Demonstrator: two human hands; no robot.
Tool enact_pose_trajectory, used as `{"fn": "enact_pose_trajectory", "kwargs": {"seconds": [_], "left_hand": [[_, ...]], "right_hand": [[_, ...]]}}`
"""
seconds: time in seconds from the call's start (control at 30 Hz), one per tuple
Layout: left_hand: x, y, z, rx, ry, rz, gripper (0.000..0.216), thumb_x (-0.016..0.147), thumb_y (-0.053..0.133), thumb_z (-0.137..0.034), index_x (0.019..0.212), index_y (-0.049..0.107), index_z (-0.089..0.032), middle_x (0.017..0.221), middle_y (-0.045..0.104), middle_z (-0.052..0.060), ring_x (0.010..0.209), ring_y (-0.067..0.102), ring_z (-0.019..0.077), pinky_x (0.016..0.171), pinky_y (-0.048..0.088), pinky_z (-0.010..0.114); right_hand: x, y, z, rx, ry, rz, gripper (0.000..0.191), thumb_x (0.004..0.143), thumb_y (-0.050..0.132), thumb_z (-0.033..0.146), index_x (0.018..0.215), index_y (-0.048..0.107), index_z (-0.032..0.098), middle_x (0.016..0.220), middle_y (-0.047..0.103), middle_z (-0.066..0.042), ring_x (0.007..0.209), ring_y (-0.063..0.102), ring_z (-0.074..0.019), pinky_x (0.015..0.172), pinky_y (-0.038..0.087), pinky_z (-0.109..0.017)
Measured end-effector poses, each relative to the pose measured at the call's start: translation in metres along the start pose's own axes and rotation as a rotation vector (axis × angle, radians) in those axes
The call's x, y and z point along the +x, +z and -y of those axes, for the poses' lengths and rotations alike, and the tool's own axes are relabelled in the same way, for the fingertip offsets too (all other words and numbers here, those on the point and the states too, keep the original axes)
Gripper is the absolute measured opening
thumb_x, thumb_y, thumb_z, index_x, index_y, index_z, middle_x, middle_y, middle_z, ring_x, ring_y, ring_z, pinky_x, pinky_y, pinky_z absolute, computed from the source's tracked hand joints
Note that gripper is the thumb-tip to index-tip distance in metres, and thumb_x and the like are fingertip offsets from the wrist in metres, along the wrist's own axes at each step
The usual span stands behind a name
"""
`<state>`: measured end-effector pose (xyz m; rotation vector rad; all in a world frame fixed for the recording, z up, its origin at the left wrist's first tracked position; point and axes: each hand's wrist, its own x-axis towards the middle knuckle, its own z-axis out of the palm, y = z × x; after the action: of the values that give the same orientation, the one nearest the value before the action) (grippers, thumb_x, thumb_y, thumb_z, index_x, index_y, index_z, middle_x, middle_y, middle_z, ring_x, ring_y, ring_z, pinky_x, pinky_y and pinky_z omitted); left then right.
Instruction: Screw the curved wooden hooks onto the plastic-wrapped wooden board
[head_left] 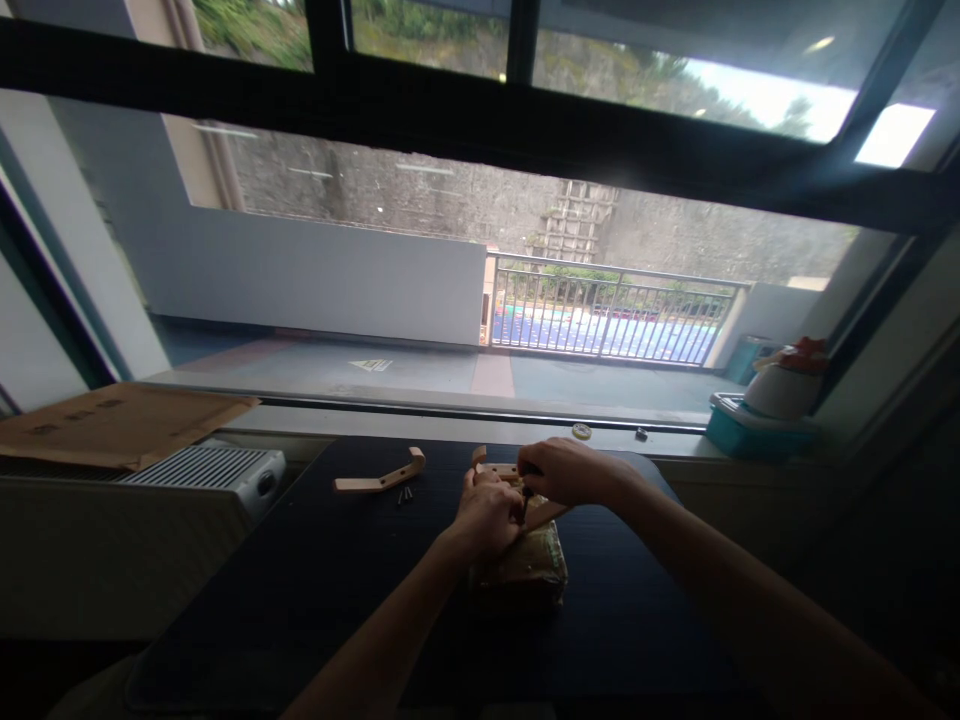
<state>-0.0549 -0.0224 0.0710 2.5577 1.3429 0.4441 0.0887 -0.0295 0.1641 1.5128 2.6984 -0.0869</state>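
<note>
My right hand is closed around the dark handle of a screwdriver, whose shaft points down at the wooden pieces. My left hand grips a pale wooden strip beside the shaft, its fingers curled and partly hidden. Beneath both hands is a worn, brownish block. Another wooden part with an upturned end shows just behind my left hand. Farther left lies a separate bent wooden hook with dark holes, and several small screws are close by it.
The dark table stands against a window sill. A roll of tape and a small dark object rest on the sill. At right is a teal box; at left, brown cardboard lies over a white heater.
</note>
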Motion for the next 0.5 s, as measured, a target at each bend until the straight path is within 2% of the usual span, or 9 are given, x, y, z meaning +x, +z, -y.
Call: {"fn": "enact_pose_trajectory", "kwargs": {"seconds": [0.17,0.27,0.37,0.5], "left_hand": [[0.002,0.006,0.003,-0.006,-0.005,-0.01,0.016,0.068,0.054,-0.028,0.067,0.07,-0.025,0.081,0.068,0.004,0.108,0.046,0.0276,0.099,0.02,0.048],[0.002,0.007,0.004,-0.013,-0.002,-0.024,0.016,0.068,0.054,-0.027,0.067,0.07,-0.025,0.083,0.068,0.004,0.106,0.047,0.0272,0.099,0.02,0.049],[0.0,0.005,0.003,-0.024,0.006,-0.005,0.017,0.07,0.053,-0.028,0.069,0.07,-0.024,0.082,0.068,0.004,0.104,0.048,0.0267,0.1,0.019,0.05],[-0.001,0.001,0.001,-0.023,0.004,0.016,0.017,0.071,0.053,-0.028,0.071,0.07,-0.025,0.082,0.068,0.003,0.107,0.047,0.0276,0.101,0.017,0.05]], "right_hand": [[0.004,0.012,0.001,0.035,0.067,-0.029,0.023,0.085,0.045,0.03,0.094,0.062,0.018,0.085,0.067,-0.006,0.075,0.059,-0.0162,0.058,0.032,-0.023],[0.005,0.009,0.002,0.024,0.114,-0.037,0.028,0.087,0.042,0.034,0.094,0.063,0.016,0.085,0.066,-0.008,0.073,0.058,-0.0164,0.057,0.032,-0.024],[0.004,-0.002,0.0,0.025,0.08,0.02,0.026,0.084,0.046,0.034,0.094,0.064,0.018,0.084,0.067,-0.005,0.07,0.057,-0.0149,0.055,0.031,-0.024],[0.002,-0.009,-0.006,0.035,-0.016,0.064,0.02,0.08,0.05,0.026,0.092,0.066,0.022,0.08,0.066,0.0,0.068,0.055,-0.0124,0.056,0.031,-0.023]]}}
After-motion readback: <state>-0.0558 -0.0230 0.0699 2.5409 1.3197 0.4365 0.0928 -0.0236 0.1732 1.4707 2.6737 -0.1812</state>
